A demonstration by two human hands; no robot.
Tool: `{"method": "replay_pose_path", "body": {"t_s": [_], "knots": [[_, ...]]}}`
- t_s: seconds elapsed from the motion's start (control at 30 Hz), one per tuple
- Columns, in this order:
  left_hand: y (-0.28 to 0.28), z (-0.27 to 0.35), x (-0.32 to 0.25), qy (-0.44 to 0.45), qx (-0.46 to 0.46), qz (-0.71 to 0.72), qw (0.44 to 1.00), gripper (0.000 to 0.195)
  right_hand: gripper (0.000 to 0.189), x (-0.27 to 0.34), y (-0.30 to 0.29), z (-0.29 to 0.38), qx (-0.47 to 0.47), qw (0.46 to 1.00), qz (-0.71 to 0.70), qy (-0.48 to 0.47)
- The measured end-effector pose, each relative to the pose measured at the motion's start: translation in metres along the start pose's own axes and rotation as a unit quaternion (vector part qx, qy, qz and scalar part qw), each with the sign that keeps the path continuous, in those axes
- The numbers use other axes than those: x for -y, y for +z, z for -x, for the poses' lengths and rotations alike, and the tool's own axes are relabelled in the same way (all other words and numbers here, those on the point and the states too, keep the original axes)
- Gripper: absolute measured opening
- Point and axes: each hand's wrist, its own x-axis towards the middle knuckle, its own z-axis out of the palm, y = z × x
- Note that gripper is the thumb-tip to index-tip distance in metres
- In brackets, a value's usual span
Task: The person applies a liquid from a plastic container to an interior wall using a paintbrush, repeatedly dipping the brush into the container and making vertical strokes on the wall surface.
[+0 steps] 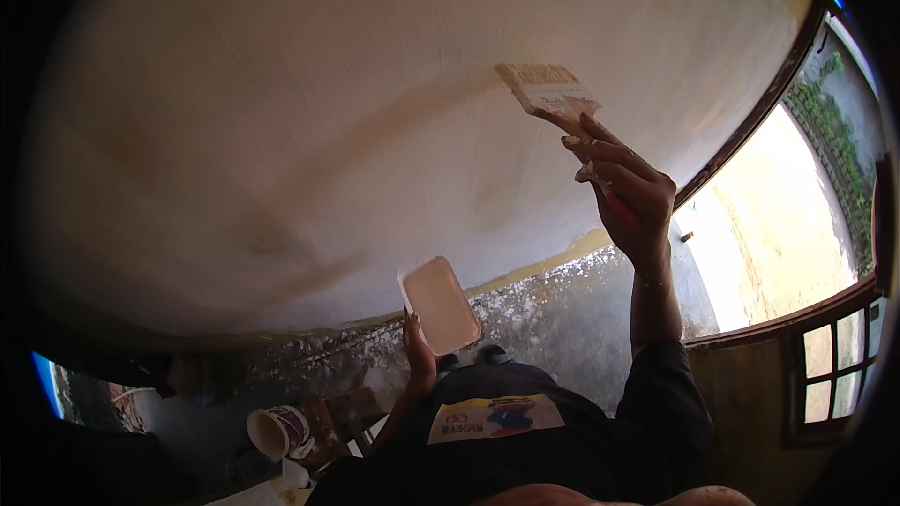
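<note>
My right hand [633,190] grips a wide flat paintbrush [555,95] by its handle, part of which looks red. Pale paint coats the bristles and ferrule, and specks of it stick to my fingers. The bristle end is at the pale painted wall [394,154]; whether it touches I cannot tell. Lower down, my left hand [419,351] holds a shallow rectangular plastic tub [441,306] by its left side. Smooth peach-beige paint lies in the tub. Darker patches and streaks show across the wall.
Paint splatters mark the grey floor [555,309] along the wall's base. A white bucket [271,432] stands at lower left, beside a brown wooden piece [344,407]. To the right, a dark-framed doorway opens onto bright ground, near a paned window [833,365].
</note>
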Motion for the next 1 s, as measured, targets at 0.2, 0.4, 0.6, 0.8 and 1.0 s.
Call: {"method": "replay_pose_path", "body": {"t_s": [0.2, 0.4, 0.6, 0.8, 1.0], "knots": [[-0.001, 0.000, 0.000, 0.004, 0.020, -0.018, 1.000, 0.053, 0.013, -0.019, 0.036, -0.007, -0.100, 0.989, 0.035, -0.107], [0.004, 0.003, -0.007, 0.037, 0.008, -0.034, 0.999, 0.055, 0.015, -0.026, 0.071, 0.024, -0.048, 0.996, 0.032, -0.063], [0.001, 0.003, -0.003, -0.002, -0.020, 0.004, 1.000, 0.055, 0.016, -0.030, 0.112, 0.108, 0.037, 0.999, -0.017, 0.007], [0.000, 0.008, -0.004, 0.058, -0.041, -0.092, 0.993, 0.055, 0.018, -0.033, 0.141, 0.188, 0.102, 0.980, -0.107, 0.134], [0.007, 0.004, -0.012, 0.031, -0.032, -0.057, 0.997, 0.055, 0.014, -0.054, 0.146, 0.196, 0.206, 0.962, -0.131, 0.122]]}}
